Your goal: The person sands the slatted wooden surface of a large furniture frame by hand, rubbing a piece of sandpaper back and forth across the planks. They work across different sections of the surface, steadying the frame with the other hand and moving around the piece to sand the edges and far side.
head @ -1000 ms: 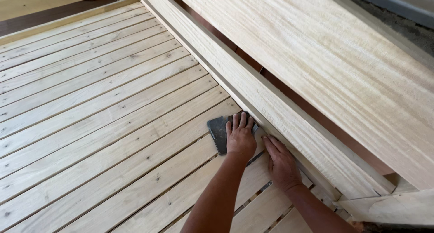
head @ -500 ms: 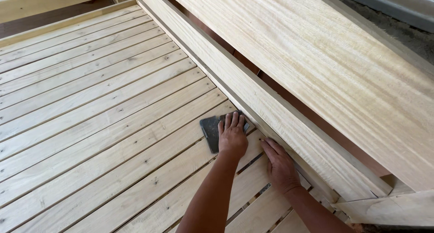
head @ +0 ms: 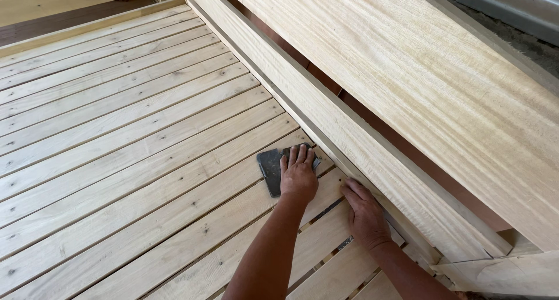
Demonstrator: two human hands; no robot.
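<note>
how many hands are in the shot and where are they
2. The left hand presses flat on a dark sanding sheet lying on the wooden slats. The right hand rests beside it against the long side rail.

One view only: your head camera, angled steeply down and forward at close range over the slatted boards (head: pixel 134 137), your left hand (head: pixel 299 178) and right hand (head: pixel 365 215) low in frame.
</note>
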